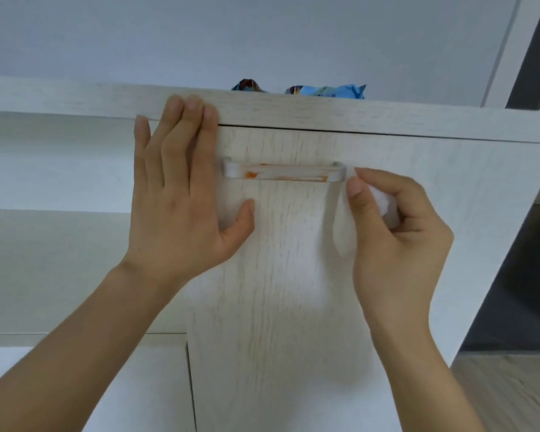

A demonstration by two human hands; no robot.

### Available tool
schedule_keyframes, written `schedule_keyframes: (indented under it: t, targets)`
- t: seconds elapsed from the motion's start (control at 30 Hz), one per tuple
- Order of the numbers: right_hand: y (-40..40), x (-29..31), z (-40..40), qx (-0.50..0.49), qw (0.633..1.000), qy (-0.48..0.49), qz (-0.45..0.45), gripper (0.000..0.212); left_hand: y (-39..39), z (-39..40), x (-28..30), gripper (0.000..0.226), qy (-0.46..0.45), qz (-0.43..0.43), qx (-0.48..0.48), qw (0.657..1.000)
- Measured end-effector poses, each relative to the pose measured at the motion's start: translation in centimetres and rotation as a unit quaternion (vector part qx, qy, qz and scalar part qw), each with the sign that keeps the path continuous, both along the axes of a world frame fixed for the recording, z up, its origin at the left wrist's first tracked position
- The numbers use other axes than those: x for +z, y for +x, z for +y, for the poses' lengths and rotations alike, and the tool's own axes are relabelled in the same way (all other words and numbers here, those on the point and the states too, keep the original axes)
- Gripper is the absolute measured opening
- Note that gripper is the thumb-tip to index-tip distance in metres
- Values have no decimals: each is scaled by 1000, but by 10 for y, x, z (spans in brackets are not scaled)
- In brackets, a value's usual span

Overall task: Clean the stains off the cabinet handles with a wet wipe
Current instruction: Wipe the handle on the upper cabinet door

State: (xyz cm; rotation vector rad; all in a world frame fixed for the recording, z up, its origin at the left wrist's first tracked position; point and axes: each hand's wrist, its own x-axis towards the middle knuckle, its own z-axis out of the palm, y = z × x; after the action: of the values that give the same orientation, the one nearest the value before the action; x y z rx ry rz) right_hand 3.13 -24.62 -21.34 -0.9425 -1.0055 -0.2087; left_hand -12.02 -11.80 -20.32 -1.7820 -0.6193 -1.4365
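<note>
A pale, whitewashed wood-grain cabinet fills the view, seen from below and close up. At left, open shelves (pixel 53 163) in the same light finish. The left hand (pixel 181 194) lies flat with straight, relaxed fingers against the upper left corner of the cabinet door (pixel 281 275), fingertips reaching onto the top board (pixel 75 98), thumb spread out on the door just below the handle's left end. The handle (pixel 284 173) is a horizontal bar with rounded ends, pale like the door, marked with orange stains along its length, strongest near the left end. It sits between the two hands, just right of the left hand's fingers. At right, the right hand (pixel 399 226) is curled around a bunched white wet wipe (pixel 384 207), thumb and forefinger pinching it just beside and slightly below the handle's right end, apart from it. Above the top board, a crinkled blue packet (pixel 331 90) peeks over; its printing is too small to read.
</note>
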Motion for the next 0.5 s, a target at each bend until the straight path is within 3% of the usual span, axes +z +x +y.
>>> schedule_keyframes:
  t: [0.2,0.5]
  targets:
    - [-9,7,-12,100,990,-37,88,17,12,-10,-22,80,-51,-21,0,998]
    - [-7,14,-7,165,971,-38,167,19,19,-9,-28,77,-60,-53,-18,997]
